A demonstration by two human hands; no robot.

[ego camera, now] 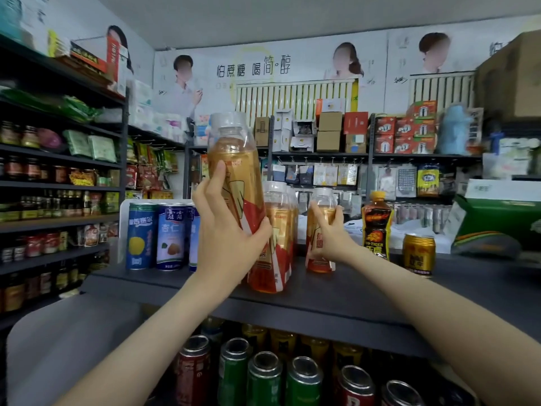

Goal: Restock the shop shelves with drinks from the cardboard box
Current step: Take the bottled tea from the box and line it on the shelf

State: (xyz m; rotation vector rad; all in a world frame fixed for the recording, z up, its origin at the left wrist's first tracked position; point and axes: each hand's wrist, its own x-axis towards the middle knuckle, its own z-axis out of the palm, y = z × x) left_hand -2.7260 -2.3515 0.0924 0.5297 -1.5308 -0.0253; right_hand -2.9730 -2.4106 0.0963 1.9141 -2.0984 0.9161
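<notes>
Up on the dark grey shelf board point(345, 291) stands a row of tea bottles point(278, 238), amber drink under red and gold labels with clear caps. Everything in this one head view is placed against that row.

Just left of the row and above it, the left hand point(231, 230) grips a raised bottle point(234, 171) of the same tea. The fingers are spread wide up its left side and the thumb is pressed against the lower right. This bottle is off the board and tilted, its cap leaning left, its base hidden behind the hand close to the row's front bottle.

Just right of the row, the right hand point(328, 238) holds a second bottle point(320, 227) that stands upright on the board. The thumb is on its right side, the forefinger is stretched up its front, and the other fingers are curled round the label. A narrow gap shows between this bottle and the row.

Left of the row, behind the left wrist, tall blue cans point(143, 235) stand side by side on the same board. Further right of the row, past the second bottle, stand a black and yellow energy drink bottle point(376, 227) and then a gold can point(418, 253). A green box point(497, 224) lies beyond them. Below the row, under the board, red and green cans point(263, 376) stand packed together, their tops showing.
</notes>
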